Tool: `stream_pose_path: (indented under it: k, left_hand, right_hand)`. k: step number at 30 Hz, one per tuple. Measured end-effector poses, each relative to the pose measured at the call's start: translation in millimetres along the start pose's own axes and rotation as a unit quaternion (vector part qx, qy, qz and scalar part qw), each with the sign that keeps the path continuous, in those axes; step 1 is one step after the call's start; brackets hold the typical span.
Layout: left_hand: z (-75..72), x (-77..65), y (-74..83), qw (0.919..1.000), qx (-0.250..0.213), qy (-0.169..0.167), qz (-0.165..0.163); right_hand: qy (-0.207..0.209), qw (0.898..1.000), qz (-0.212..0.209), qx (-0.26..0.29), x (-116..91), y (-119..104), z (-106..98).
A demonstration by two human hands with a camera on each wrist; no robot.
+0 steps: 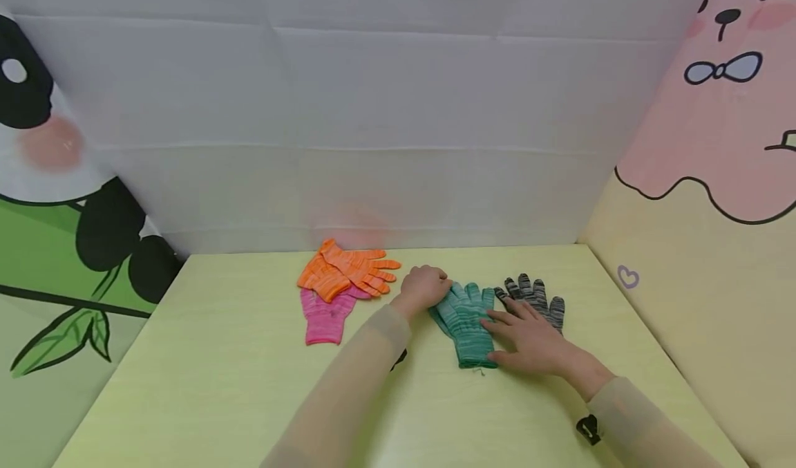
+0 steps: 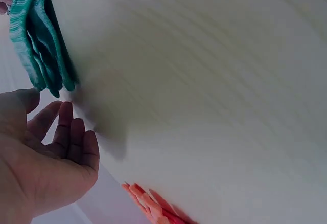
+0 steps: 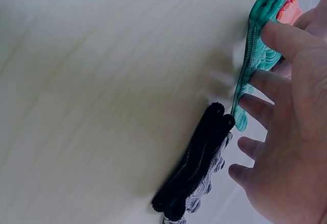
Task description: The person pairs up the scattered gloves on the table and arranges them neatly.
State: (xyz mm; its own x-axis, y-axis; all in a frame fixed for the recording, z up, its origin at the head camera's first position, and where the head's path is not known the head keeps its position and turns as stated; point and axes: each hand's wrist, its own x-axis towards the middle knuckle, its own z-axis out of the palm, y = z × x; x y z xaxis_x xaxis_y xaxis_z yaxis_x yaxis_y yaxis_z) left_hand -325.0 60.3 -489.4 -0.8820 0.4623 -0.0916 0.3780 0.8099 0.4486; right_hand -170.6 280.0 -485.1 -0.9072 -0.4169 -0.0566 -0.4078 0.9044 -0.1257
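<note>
Head view: the left hand [image 1: 425, 289] is at the upper left of a pair of teal, streaky knit gloves [image 1: 470, 326], its fingers loosely bent and its thumb apart from them by the glove fingertips (whether it touches the fabric, I cannot tell). The right hand [image 1: 528, 340] is spread, thumb at the cuff and fingertips along the gloves' right edge, without gripping. The teal gloves lie between both hands on the pale yellow worktop [image 1: 218, 385], glove fingers pointing away from the person, cuff toward them.

Just to their right, partly hidden by the right hand, are black-and-grey striped knit gloves [image 1: 537, 295]. Left of the left hand, bright orange knit gloves [image 1: 363, 267] overlap pink knit gloves [image 1: 325, 319], near the worktop's far edge. Beyond it stands a creased white backdrop [image 1: 398, 95], with a pink cartoon figure [image 1: 724, 122] on the right-hand wall.
</note>
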Motion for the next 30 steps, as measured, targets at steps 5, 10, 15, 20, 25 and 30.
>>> stream_pose_path:
  k: [5,10,15,20,25,30]
  left_hand:
    - [6.0,2.2,1.9,0.9998,-0.011,0.008,-0.013]
    - [0.5,2.7,2.3,0.9971,-0.074,0.014,-0.012]
    - [-4.9,5.4,6.9,0.9993,-0.025,-0.012,-0.023]
    - [-1.6,3.7,14.7,0.9991,0.036,-0.02,-0.007]
    - [-0.3,1.5,16.8,0.9997,0.015,-0.015,-0.007]
    - [2.2,5.6,12.6,0.9991,0.043,0.003,0.008]
  right_hand:
    - [-0.004,1.0,-0.005,0.004,3,-3,0]
    - [-0.012,1.0,0.003,-0.001,2,-4,-1]
    - [-0.008,1.0,0.006,-0.004,1,-2,-3]
    - [-0.007,1.0,0.006,-0.001,0,-1,-2]
    - [-0.003,1.0,0.006,0.008,0,-2,-1]
    - [-0.004,1.0,0.01,0.006,0,-1,0]
